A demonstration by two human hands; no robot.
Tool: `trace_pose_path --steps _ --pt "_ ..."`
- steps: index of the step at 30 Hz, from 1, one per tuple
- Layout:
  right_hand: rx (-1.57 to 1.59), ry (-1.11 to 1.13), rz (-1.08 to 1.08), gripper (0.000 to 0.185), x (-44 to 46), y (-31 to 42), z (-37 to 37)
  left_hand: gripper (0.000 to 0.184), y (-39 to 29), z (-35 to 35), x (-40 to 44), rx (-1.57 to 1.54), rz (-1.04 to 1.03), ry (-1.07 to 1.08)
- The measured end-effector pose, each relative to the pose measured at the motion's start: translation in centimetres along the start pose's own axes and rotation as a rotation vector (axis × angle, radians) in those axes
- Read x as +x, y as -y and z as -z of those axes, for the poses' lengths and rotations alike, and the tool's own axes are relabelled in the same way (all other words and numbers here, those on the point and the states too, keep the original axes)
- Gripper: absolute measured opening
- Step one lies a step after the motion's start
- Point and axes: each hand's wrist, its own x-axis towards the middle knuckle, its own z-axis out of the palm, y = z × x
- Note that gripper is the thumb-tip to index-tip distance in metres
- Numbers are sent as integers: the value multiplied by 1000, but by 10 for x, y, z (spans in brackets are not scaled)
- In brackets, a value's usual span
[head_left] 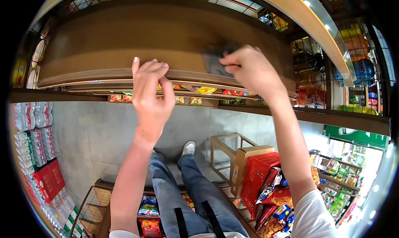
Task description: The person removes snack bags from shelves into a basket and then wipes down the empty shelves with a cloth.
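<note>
A wide brown shelf board (137,34) spans the upper view. My left hand (153,86) rests at its front edge, fingers bent over the rim and somewhat apart, with nothing in them. Over the right part of the board, my right hand (253,69) is closed on a dark grey cloth (216,59), which is blurred by motion and touches the board. Colourful snack packets (199,89) show on the shelf just below the front edge.
A red basket (259,171) full of snack bags stands at the lower right, beside a cardboard box (245,163) and a beige metal-framed stool (222,155). Bottled drinks (363,71) sit at the right. Wrapped bottle packs (33,115) are stacked at the left.
</note>
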Motion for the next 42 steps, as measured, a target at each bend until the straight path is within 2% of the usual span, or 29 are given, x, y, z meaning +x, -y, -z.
trace_pose_path --steps 3,4,6,7,9,11,13,14,15,16,17,19,21,23,25,27,29,31,35,38,41,42 --pt "-78 -287 227 26 19 2 -21 23 0 0 0 11 -4 13" --pt "-75 -290 215 26 31 -2 -24 23 -1 0 1 23 -7 14" --pt "315 -87 -8 23 58 -14 -22 23 -3 1 1 50 -5 23" --pt "317 -92 -11 23 68 -23 -18 23 -4 1 1 47 -10 24" --pt "332 -188 -76 19 83 -42 -10 22 -5 2 2 68 -2 37" --pt "5 -472 -41 23 98 -77 -14 21 -6 2 2 70 -10 43" --pt "-363 -469 -56 27 108 -128 -1 21 -8 2 2 89 1 53" --pt "-127 -498 -124 29 109 -156 7 21 -9 2 3 91 3 51" --pt "-215 -463 -188 31 107 -180 18 21 -9 3 3 88 1 50" --pt "-163 -474 -314 31 96 -195 25 21 -8 3 3 86 -4 48" --pt "-344 -421 -350 33 85 -201 38 21 -8 3 2 85 -6 44" --pt "-334 -406 -382 35 72 -231 39 21 -9 3 2 78 3 35" --pt "-632 -304 -350 33 51 -243 38 21 -10 2 2 61 13 23" --pt "-349 -244 -643 30 18 -187 40 21 -10 1 2 72 -6 21" --pt "-365 -127 -587 25 -9 -143 34 20 -14 0 4 66 -3 24" --pt "-427 -352 -203 15 -39 -116 17 19 -21 -2 7 137 6 82" --pt "-418 -280 -286 14 -35 -96 18 19 -37 -17 5 99 -15 138" --pt "-253 -198 -209 17 -29 -78 19 19 -54 -34 -1 53 -41 188" --pt "-22 -78 53 13 -19 -41 4 20 -72 -54 -11 -60 -99 146" --pt "22 -128 181 13 -20 -21 -3 21 -69 -49 -18 -1 -131 130" --pt "111 -107 109 15 -5 -22 -10 23 -67 -47 -19 -2 -136 146" --pt "112 -311 155 16 4 -31 -26 23 -68 -47 -20 -2 -136 152"
